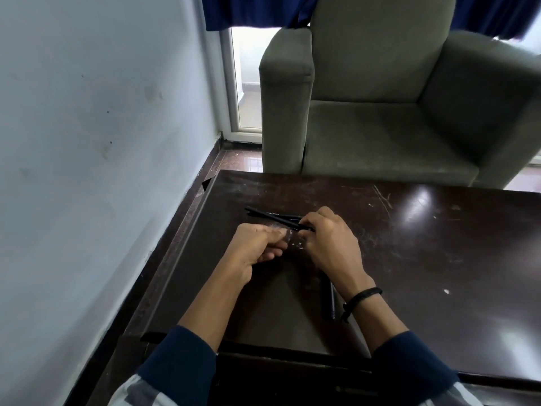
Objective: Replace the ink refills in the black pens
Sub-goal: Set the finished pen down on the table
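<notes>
Both hands meet over the black pens near the middle of the counter.

I see the right hand (329,247) with its grip clamped on a black pen (281,220): the fingers curl round the pen's right end and the rest slants up and left, low over the dark counter (439,244). A second black pen (272,213) lies just beyond it, touching or nearly so; I cannot tell which. The left hand (257,249) sits just beside the right with its fingers curled toward the thumb, but the fingertips are blurred and I cannot tell whether that grip holds anything. Under the right wrist a dark pen barrel (325,297) and a thin rod (333,301) lie side by side on the counter. A black band (364,295) circles that wrist. A grey armchair (380,118) stands past the far edge.
</notes>
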`<state>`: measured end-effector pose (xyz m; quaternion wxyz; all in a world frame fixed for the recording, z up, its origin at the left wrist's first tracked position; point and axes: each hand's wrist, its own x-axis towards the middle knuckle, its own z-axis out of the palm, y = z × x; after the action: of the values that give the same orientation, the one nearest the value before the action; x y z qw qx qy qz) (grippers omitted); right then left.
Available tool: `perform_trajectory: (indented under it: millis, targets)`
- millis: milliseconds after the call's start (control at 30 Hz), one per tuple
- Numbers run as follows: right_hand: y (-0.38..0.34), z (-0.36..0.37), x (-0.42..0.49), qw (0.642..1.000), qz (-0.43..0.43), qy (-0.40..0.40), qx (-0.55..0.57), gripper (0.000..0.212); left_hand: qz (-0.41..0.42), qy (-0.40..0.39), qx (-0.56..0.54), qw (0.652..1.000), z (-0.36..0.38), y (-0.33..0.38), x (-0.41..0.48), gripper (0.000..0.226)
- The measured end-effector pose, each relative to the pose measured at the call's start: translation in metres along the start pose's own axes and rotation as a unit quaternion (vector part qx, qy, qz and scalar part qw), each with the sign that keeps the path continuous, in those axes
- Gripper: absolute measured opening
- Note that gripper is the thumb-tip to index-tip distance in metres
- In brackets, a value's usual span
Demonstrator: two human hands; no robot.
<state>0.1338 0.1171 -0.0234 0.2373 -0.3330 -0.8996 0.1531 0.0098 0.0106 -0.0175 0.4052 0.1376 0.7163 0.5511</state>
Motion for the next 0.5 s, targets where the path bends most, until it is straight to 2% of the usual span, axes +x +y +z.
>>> perform_trajectory:
  millis: [167,500]
  targets:
    - [0.004,0.000,0.000,1.000,0.009,0.000,-0.010,0.016,0.019,0.011,0.041,0.999,-0.001,0.002,-0.001,0.011]
    - [0.006,0.013,0.008,1.000,0.024,-0.006,-0.010,0.019,0.071,0.033,0.022,0.997,0.000,0.002,0.005,0.012]
